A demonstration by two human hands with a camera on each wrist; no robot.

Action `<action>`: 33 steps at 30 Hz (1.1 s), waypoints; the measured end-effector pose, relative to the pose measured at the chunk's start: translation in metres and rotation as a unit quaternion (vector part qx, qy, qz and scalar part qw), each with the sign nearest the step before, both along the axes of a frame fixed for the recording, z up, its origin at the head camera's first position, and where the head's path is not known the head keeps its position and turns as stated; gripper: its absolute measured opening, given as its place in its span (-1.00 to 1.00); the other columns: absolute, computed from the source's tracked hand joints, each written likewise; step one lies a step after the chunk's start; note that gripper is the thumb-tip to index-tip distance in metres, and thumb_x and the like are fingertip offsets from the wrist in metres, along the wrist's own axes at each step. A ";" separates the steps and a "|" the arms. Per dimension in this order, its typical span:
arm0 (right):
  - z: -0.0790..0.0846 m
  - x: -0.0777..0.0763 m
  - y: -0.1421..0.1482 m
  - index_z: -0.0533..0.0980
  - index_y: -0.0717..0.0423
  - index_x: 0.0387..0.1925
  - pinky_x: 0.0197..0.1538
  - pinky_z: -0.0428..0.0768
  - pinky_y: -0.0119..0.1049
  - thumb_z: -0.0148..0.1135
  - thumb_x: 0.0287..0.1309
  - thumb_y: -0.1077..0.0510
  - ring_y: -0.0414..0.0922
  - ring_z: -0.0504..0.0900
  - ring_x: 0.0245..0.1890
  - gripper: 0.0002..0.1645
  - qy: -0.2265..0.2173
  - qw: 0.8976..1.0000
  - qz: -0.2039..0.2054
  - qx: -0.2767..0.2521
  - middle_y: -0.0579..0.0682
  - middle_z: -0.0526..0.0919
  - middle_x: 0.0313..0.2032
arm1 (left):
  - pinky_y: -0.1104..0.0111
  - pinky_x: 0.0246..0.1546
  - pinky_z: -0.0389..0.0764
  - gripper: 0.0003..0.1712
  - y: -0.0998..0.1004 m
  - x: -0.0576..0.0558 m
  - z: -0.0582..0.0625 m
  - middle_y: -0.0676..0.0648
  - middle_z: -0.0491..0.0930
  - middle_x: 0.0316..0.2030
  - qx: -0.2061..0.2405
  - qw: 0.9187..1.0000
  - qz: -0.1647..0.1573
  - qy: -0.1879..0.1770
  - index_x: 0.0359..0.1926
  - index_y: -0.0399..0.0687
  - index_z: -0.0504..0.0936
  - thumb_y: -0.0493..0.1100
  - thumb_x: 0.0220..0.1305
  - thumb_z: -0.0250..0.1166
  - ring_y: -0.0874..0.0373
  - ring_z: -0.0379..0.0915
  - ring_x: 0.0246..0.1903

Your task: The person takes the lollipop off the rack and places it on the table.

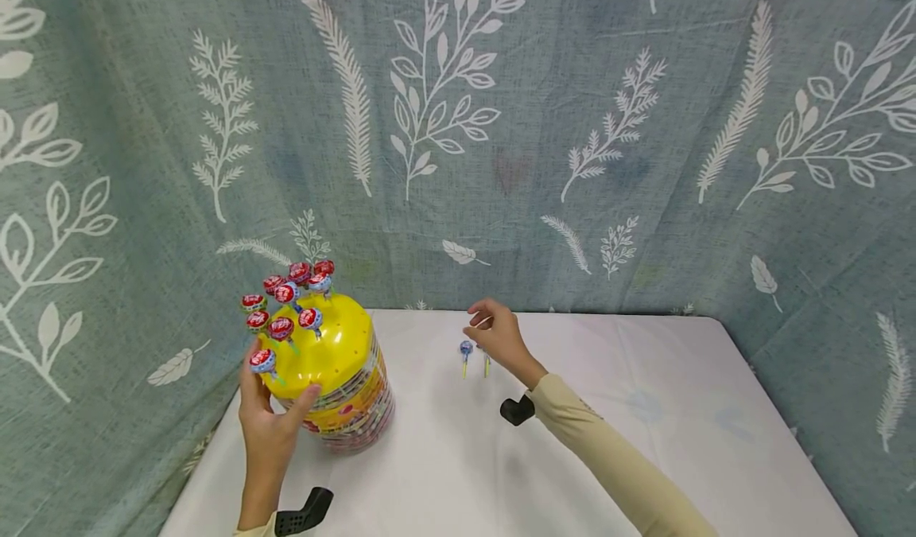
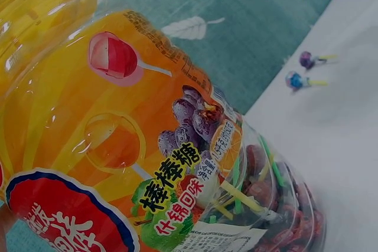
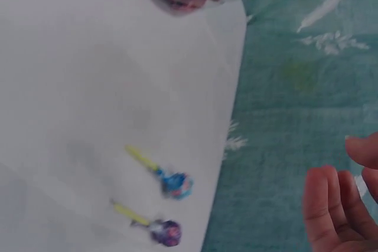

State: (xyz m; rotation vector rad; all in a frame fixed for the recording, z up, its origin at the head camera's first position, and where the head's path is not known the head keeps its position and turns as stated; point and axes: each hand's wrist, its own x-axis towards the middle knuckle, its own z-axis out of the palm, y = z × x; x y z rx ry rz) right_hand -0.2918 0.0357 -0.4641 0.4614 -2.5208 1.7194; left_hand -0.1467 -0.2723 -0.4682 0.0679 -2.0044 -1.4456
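My left hand (image 1: 266, 419) grips a big clear lollipop jar (image 1: 365, 398) near its top, thumb in front and fingers along the far side. Several red- and blue-wrapped lollipops (image 1: 281, 328) stick up out of the jar's yellow lid (image 1: 339, 338). More lollipops fill the jar's bottom in the left wrist view, below an orange label (image 2: 112, 110). Over the table my right hand (image 1: 501, 338) hovers with loosely bent fingers and nothing between them. Beneath it lie a blue-wrapped lollipop (image 3: 177, 185) and a purple-wrapped lollipop (image 3: 166, 232), both with yellow sticks.
A white cloth covers the table (image 1: 644, 441). Behind it hangs a grey-green curtain (image 1: 501, 227) with white leaf prints, which also runs along both sides. Black wrist mounts (image 1: 517, 410) are on both forearms.
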 end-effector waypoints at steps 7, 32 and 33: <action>0.034 0.022 -0.012 0.52 0.22 -0.14 -0.41 0.61 -0.27 0.30 0.05 0.36 0.07 0.61 -0.30 -0.71 0.032 0.998 0.055 -0.014 0.26 0.58 -0.25 | 0.59 0.14 0.25 0.02 0.015 0.013 0.026 -0.04 0.26 0.28 -0.001 1.000 -0.007 0.013 0.46 0.09 0.03 -0.43 0.04 0.33 0.29 0.24 0.13; 0.088 0.070 -0.047 0.52 0.07 -0.12 -0.26 0.60 -0.29 0.32 0.07 0.27 -0.20 0.58 -0.30 -0.71 0.106 0.980 0.157 -0.053 -0.03 0.60 -0.29 | 0.57 0.13 0.27 0.06 0.012 0.011 0.021 -0.01 0.24 0.30 0.006 1.000 -0.004 -0.001 0.46 0.20 0.02 -0.41 0.03 0.35 0.27 0.23 0.14; 0.090 0.072 -0.048 0.52 0.07 -0.13 -0.26 0.60 -0.29 0.32 0.07 0.27 -0.20 0.58 -0.30 -0.71 0.107 0.980 0.160 -0.052 -0.04 0.60 -0.29 | 0.57 0.13 0.27 0.07 0.010 0.010 0.017 0.00 0.24 0.30 0.007 1.000 -0.003 -0.002 0.46 0.21 0.02 -0.41 0.03 0.36 0.26 0.23 0.15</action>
